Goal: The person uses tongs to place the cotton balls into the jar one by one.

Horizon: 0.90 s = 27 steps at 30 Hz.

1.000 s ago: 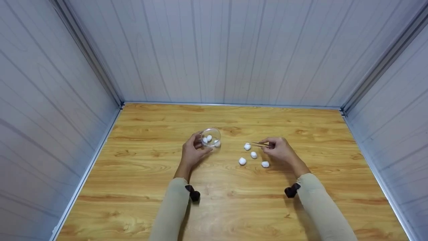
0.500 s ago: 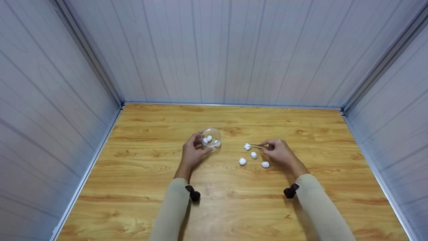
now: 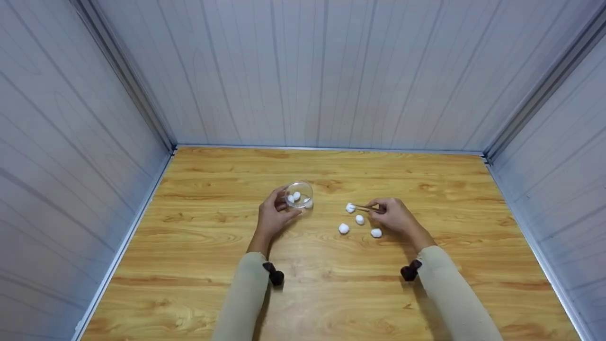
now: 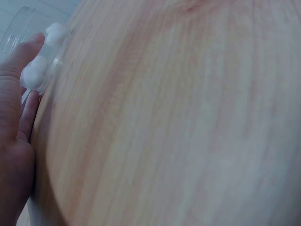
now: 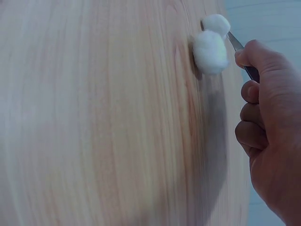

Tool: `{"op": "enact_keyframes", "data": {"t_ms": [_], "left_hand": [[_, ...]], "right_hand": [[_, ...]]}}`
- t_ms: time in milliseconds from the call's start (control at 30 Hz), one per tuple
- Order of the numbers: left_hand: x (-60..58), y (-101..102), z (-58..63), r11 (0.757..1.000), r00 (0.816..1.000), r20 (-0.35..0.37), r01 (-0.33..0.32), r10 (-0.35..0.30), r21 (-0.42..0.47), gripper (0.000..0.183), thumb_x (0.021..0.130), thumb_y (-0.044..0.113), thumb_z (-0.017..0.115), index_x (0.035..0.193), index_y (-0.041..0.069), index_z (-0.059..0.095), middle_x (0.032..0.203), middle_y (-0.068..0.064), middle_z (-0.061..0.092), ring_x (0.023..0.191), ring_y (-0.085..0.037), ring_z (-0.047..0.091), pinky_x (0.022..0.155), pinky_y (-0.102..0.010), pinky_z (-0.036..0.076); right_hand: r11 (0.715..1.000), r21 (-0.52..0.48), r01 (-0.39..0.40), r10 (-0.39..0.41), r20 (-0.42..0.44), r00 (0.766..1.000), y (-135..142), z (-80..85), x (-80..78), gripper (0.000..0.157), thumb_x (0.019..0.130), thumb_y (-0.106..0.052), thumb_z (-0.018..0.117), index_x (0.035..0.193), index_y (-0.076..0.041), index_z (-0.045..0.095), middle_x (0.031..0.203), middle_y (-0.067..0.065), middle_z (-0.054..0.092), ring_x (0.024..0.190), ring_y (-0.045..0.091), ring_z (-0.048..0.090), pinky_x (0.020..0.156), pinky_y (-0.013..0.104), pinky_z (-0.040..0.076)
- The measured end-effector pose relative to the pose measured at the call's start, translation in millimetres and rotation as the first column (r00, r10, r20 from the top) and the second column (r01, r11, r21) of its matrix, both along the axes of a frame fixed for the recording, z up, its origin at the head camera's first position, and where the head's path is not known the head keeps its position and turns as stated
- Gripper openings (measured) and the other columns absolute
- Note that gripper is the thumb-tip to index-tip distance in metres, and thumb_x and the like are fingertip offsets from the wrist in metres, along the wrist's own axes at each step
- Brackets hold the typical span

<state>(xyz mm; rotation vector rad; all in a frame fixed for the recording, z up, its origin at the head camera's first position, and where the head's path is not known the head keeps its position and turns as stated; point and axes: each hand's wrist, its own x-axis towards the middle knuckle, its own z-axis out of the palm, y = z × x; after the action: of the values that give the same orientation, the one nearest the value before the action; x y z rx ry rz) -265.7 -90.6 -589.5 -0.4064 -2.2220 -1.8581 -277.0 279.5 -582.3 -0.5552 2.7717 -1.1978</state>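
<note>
My left hand point(image 3: 272, 219) grips a small clear round container point(image 3: 304, 188) from its left side, thumb and fingers on opposite sides of the wall. A few white cotton balls point(image 4: 35, 73) show through that wall in the left wrist view. My right hand point(image 3: 396, 217) pinches a pair of metal tweezers point(image 3: 369, 208), which point left. Their tips are closed at a cotton ball point(image 3: 350, 208) on the table. In the right wrist view, another cotton ball point(image 5: 210, 52) partly overlaps the one at the tips, and the other fingers curl in below the tweezers.
Three more loose cotton balls lie just nearer: one in the middle point(image 3: 360, 219), one to the left point(image 3: 343, 228) and one to the right point(image 3: 376, 233). Pale panel walls point(image 3: 303, 76) enclose the wooden table point(image 3: 322, 293) at the back and both sides.
The tweezers' tips, spread apart at the cotton ball a second ago, have come together on it. My right hand has shifted slightly nearer. The left hand and container stay put.
</note>
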Motion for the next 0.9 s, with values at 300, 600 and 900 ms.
{"op": "enact_keyframes", "data": {"t_ms": [300,600,900], "left_hand": [[-0.8,-1,-0.5,1.0,1.0,0.027,0.001,-0.001,0.007,0.073,0.066,0.003,0.081,0.131,0.001,0.046,0.119,-0.026,0.052,0.104,-0.04,0.053,0.086,-0.05,0.047],[-10.6,-3,-20.1,0.999,1.0,0.016,-0.027,0.027,-0.023,0.075,0.065,0.012,0.083,0.132,0.011,0.047,0.118,-0.019,0.054,0.103,-0.03,0.055,0.085,-0.042,0.049],[-10.9,-2,-18.8,0.999,0.999,0.006,-0.037,0.038,-0.026,0.075,0.065,0.009,0.083,0.131,0.01,0.048,0.117,-0.019,0.055,0.102,-0.03,0.056,0.084,-0.04,0.05]], "right_hand": [[1.0,0.03,0.001,0.0,-0.015,1.0,-1,-1.9,0.1,0.013,0.086,-0.021,0.065,0.098,-0.019,0.069,0.072,-0.003,0.061,0.055,0.014,0.045,0.046,0.027,0.037],[0.999,0.038,0.004,-0.002,-0.053,0.999,0,-8.4,1.3,0.013,0.086,-0.021,0.064,0.098,-0.021,0.068,0.062,-0.004,0.054,0.051,0.012,0.037,0.044,0.026,0.03],[1.0,0.024,-0.004,0.006,-0.09,0.996,0,-12.4,2.6,0.012,0.086,-0.019,0.062,0.096,-0.021,0.067,0.07,-0.007,0.06,0.052,0.011,0.039,0.045,0.026,0.032]]}}
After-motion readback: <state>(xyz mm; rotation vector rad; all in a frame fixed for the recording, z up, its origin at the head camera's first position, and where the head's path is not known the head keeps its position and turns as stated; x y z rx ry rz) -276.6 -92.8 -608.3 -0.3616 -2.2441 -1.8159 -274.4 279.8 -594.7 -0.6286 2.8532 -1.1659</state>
